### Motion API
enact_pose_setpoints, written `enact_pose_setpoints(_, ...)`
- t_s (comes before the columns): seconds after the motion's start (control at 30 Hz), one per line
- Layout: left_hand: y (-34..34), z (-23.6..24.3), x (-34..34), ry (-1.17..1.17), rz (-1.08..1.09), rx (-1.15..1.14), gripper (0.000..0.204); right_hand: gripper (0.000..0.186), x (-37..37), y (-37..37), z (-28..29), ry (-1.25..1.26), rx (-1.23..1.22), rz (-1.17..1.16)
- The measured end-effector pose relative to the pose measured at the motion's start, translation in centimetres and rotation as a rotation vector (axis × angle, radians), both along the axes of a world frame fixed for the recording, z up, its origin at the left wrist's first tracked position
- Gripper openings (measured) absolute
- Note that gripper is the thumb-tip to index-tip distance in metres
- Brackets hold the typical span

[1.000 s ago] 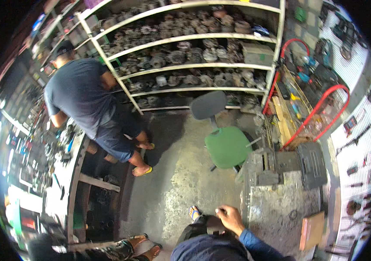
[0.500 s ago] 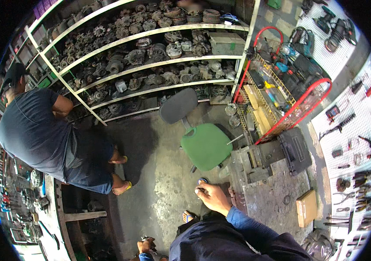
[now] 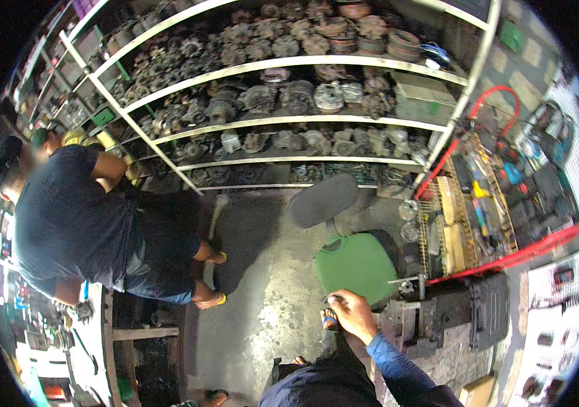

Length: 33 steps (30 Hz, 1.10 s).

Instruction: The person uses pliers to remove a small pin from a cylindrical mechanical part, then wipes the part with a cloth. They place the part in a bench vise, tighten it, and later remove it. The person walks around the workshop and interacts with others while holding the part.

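My right hand is out ahead of my body, above the floor and just nearer than the green chair. Its fingers are curled together in a pinch; a small dark thing seems to show at the fingertips, too small to name. Low at the bottom edge, my left hand is mostly cut off by the picture rim. Beside its fingers a bit of a grey metal part shows, and the hand appears closed on it.
Shelves full of greasy machine parts span the back. A person in dark clothes stands at the left bench, another partly hidden behind. At right are a red-framed tool rack, a worktable and a black case.
My view has swung, so the shelves and chair sit farther right and the right-hand wall shows less. My right hand remains pinched, and my left hand has slipped lower toward the picture's edge.
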State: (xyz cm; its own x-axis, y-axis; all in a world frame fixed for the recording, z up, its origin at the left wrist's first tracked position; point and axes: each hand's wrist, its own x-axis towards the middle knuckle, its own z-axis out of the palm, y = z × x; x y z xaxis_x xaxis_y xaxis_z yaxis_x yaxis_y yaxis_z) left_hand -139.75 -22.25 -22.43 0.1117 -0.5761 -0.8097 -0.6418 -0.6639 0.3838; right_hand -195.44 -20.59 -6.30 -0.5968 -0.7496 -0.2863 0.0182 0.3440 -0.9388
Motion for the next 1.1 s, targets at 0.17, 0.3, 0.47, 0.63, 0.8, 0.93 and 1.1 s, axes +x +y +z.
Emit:
enact_pose_setpoints(0.17, 3.0, 1.6, -2.3, -0.047, 0.096, 0.034, 0.018, 0.023, -6.0, -4.0, -1.7, 0.146, 0.021, -0.013)
enact_pose_setpoints(0.3, 6.8, 2.2, -2.8, -0.071, 0.15, 0.066, 0.019, 0.021, -6.5, -7.1, -2.7, 0.129, -0.084, 0.057)
enact_pose_setpoints(0.47, 11.6, 2.3, -3.0, -0.076, 0.186, 0.098, 0.02, 0.023, -3.7, -8.8, -3.0, 0.105, -0.078, 0.212)
enact_pose_setpoints(0.63, 14.7, 1.9, -2.4, -0.066, 0.218, 0.105, 0.021, 0.026, 0.0, -8.8, -3.0, -0.008, 0.096, 0.361)
enact_pose_setpoints(0.8, 14.9, 1.3, -2.3, -0.057, 0.2, 0.116, 0.022, 0.025, 2.3, -8.9, -1.6, 0.083, 0.068, 0.522)
enact_pose_setpoints(0.93, 13.5, 0.9, -2.6, -0.051, 0.236, 0.097, 0.023, 0.024, 2.8, -9.9, -0.5, 0.1, 0.067, 0.559)
enact_pose_setpoints(1.1, 11.7, 0.6, -3.2, -0.05, 0.31, 0.066, 0.025, 0.022, 2.8, -11.7, -0.8, 0.086, -0.046, 0.526)
